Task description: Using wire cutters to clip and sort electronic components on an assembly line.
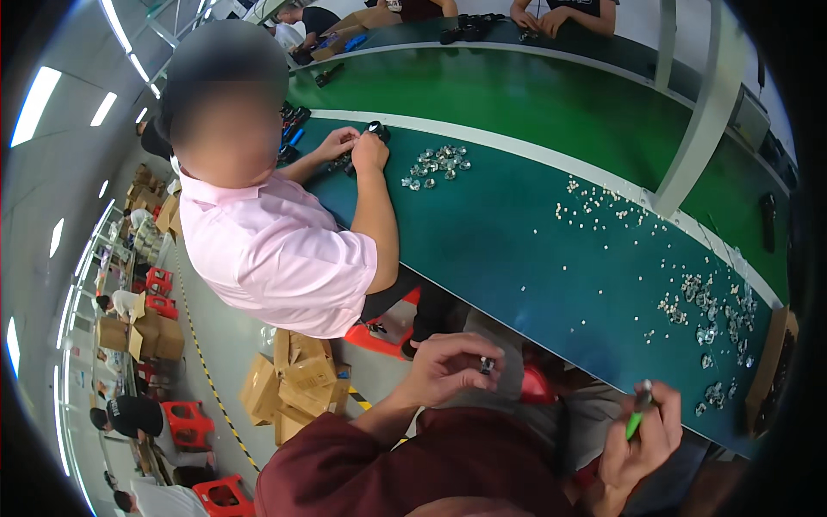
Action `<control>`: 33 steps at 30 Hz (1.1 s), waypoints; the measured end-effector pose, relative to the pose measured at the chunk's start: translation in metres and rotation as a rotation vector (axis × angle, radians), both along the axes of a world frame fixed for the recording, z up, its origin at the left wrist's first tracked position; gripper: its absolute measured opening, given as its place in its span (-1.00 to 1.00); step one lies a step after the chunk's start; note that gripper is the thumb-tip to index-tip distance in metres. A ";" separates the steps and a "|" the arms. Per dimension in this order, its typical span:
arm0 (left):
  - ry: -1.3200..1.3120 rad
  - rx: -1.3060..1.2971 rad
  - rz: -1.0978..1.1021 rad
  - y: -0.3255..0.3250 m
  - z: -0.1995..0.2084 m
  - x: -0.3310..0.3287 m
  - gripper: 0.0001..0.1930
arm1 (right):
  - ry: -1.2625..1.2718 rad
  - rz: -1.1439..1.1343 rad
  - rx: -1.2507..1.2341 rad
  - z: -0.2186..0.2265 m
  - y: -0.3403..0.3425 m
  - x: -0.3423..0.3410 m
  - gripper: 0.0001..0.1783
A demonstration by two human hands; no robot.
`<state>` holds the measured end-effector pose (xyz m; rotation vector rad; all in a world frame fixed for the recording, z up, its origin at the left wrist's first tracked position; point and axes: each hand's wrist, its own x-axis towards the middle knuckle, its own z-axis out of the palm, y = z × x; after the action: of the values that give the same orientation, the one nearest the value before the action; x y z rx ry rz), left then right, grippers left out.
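Note:
Between thumb and fingertips, my left hand [448, 370] pinches a small, shiny dark-and-clear piece [487, 365] just off the table's near edge. My right hand [644, 439], farther right, is closed around a tool with a bright green handle [634, 424] and a greyish metal end pointing up; its exact kind is not clear. On the dark green table, several clear, glassy pieces [702, 297] are heaped at the right. Tiny whitish bits [594, 200] lie scattered across the table's right half.
A co-worker in a pink shirt [267, 250] sits at my left, both hands on a black object [376, 131]. Another pile of clear pieces [439, 164] lies near them. A cardboard box [769, 370] stands at the table's right end. A pale post [702, 112] rises beyond.

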<state>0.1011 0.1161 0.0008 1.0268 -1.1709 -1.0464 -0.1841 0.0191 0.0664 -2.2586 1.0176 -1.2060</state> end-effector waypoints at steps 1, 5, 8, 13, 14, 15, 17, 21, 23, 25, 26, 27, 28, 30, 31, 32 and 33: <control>0.109 -0.083 0.048 -0.005 -0.003 -0.002 -0.74 | 0.036 -0.041 0.065 -0.002 -0.002 0.001 -0.78; 0.173 -0.005 0.271 -0.037 -0.016 0.004 -0.72 | -0.003 -0.113 0.004 -0.039 -0.031 0.002 -0.82; -0.002 0.100 0.448 -0.064 -0.025 0.025 -0.71 | -0.014 -0.155 0.143 -0.068 -0.040 -0.010 -0.81; -0.328 -0.001 0.787 -0.117 -0.034 0.082 -0.79 | -0.003 -0.301 -0.019 -0.092 -0.042 -0.031 -0.84; -0.413 -0.023 0.836 -0.130 -0.036 0.097 -0.78 | 0.004 -0.327 -0.075 -0.097 -0.044 -0.034 -0.84; -0.530 0.031 0.876 -0.142 -0.029 0.105 -0.77 | -0.005 -0.326 -0.062 -0.101 -0.045 -0.036 -0.84; -0.728 0.030 0.933 -0.167 -0.027 0.122 -0.79 | -0.001 -0.291 -0.060 -0.104 -0.050 -0.036 -0.86; -0.873 0.198 0.972 -0.198 -0.035 0.172 -0.72 | 0.036 -0.256 -0.131 -0.114 -0.062 -0.031 -0.76; -0.918 0.195 0.996 -0.206 -0.054 0.181 -0.74 | 0.081 -0.265 -0.176 -0.110 -0.066 -0.025 -0.78; -0.997 0.184 1.013 -0.217 -0.076 0.191 -0.79 | 0.077 -0.270 -0.162 -0.112 -0.068 -0.025 -0.80; -1.039 0.184 1.030 -0.220 -0.082 0.202 -0.81 | 0.094 -0.272 -0.180 -0.110 -0.069 -0.023 -0.81; -1.084 0.184 1.048 -0.223 -0.086 0.214 -0.82 | 0.109 -0.271 -0.197 -0.108 -0.069 -0.023 -0.82; -1.128 0.185 1.067 -0.225 -0.088 0.227 -0.83 | 0.114 -0.257 -0.177 -0.109 -0.070 -0.023 -0.82; -1.211 0.188 1.079 -0.228 -0.092 0.230 -0.83 | 0.125 -0.236 -0.183 -0.110 -0.073 -0.025 -0.83; -1.241 0.184 1.108 -0.229 -0.093 0.232 -0.84 | 0.129 -0.216 -0.195 -0.110 -0.076 -0.025 -0.84; -1.255 0.127 1.108 -0.232 -0.086 0.222 -0.84 | 0.135 -0.230 -0.162 -0.112 -0.075 -0.025 -0.85; -1.269 0.067 1.114 -0.232 -0.080 0.215 -0.83 | 0.145 -0.232 -0.155 -0.112 -0.075 -0.025 -0.85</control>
<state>0.3156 -0.1162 -0.0789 2.1339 -1.1448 0.5938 -0.2096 -0.0555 -0.0457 -2.4291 1.3132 -1.2669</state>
